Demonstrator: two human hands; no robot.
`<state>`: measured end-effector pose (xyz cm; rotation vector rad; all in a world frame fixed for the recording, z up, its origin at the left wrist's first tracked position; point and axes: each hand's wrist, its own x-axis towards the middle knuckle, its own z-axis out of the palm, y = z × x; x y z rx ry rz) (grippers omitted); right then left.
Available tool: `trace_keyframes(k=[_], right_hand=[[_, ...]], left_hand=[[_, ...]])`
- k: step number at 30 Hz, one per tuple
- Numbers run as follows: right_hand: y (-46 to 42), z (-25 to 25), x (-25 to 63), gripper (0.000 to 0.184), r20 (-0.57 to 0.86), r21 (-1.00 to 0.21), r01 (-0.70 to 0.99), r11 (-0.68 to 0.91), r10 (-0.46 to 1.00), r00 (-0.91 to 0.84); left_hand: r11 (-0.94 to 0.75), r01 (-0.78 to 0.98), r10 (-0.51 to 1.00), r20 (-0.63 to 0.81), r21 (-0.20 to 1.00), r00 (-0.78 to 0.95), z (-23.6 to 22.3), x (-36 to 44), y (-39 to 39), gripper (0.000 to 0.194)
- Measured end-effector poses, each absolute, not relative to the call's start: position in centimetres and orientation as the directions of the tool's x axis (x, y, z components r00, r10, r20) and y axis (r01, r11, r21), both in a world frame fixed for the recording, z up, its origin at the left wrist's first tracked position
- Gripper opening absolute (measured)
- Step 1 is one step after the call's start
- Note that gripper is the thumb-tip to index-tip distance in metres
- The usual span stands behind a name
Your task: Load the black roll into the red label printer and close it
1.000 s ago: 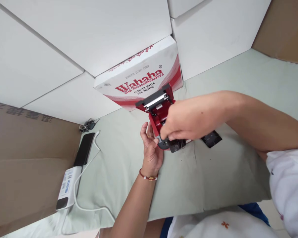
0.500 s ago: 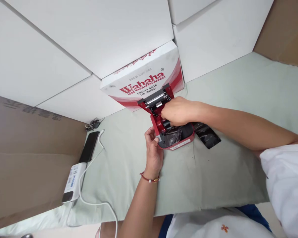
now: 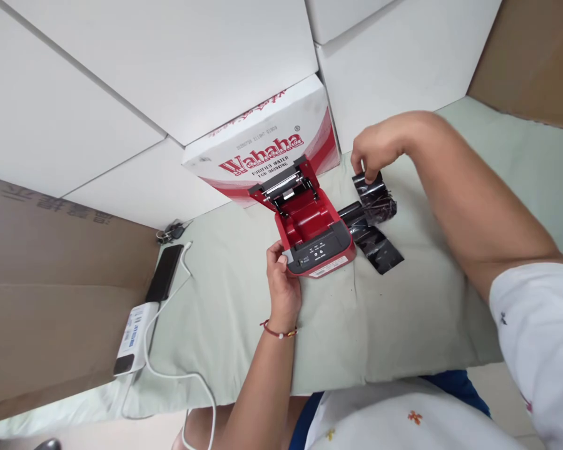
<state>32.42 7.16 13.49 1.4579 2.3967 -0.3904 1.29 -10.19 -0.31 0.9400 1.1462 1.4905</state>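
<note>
A red and dark grey label printer (image 3: 304, 234) sits on the cloth with its lid raised and its red inner bay bare. Wrapped around its near left corner, my left hand (image 3: 282, 281) grips the casing, thumb on the front panel. To the right of the printer, my right hand (image 3: 375, 147) pinches a roll of glossy black film (image 3: 374, 192) from above. Beneath and beside that roll lies another piece of black film (image 3: 378, 247), with a rolled part close to the printer. Whether the two pieces touch, I cannot tell.
A Wahaha water carton (image 3: 267, 147) stands right behind the printer, against white boxes (image 3: 234, 50). On the left are keys (image 3: 172, 232), a black phone-like slab (image 3: 165, 272), a white power bank (image 3: 136, 337) and a white cable (image 3: 169, 375). Cardboard (image 3: 56, 300) borders the left.
My right hand has lifted the black film roll out of the printer's bay and carried it right, over the other black film. My left hand keeps its hold on the printer.
</note>
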Motion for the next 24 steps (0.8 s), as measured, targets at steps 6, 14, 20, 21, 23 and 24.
trace_keyframes(k=[6, 14, 20, 21, 23, 24], right_hand=[[6.5, 13.1, 28.4, 0.052, -0.468, -0.045, 0.899, 0.436, 0.786, -0.405], [3.2, 12.9, 25.5, 0.031, -0.562, -0.174, 0.896, 0.409, 0.706, -0.432], [1.8, 13.5, 29.3, 0.033, -0.552, -0.234, 0.843, 0.484, 0.647, -0.525], [1.3, 14.4, 30.6, 0.034, -0.558, -0.261, 0.838, 0.48, 0.633, -0.536], [0.2, 16.7, 33.1, 0.04, -0.517, -0.408, 0.797, 0.445, 0.607, -0.603], [-0.5, 17.9, 33.9, 0.046, -0.489, -0.469, 0.776, 0.422, 0.608, -0.626]], left_hand=[[-0.087, -0.221, 0.978, 0.041, 0.971, -0.206, -0.6, 1.0, -10.0, 0.047], [-0.128, -0.206, 0.968, 0.077, 0.97, -0.239, -0.7, 1.4, -9.5, 0.051], [-0.077, -0.26, 0.981, 0.027, 0.963, -0.192, -0.9, 1.6, -9.3, 0.049], [-0.077, -0.264, 0.982, 0.026, 0.961, -0.188, -1.0, 1.6, -9.3, 0.048], [-0.081, -0.268, 0.982, 0.031, 0.96, -0.185, -1.1, 1.6, -9.2, 0.047], [-0.083, -0.269, 0.982, 0.034, 0.959, -0.183, -1.1, 1.6, -9.2, 0.045]])
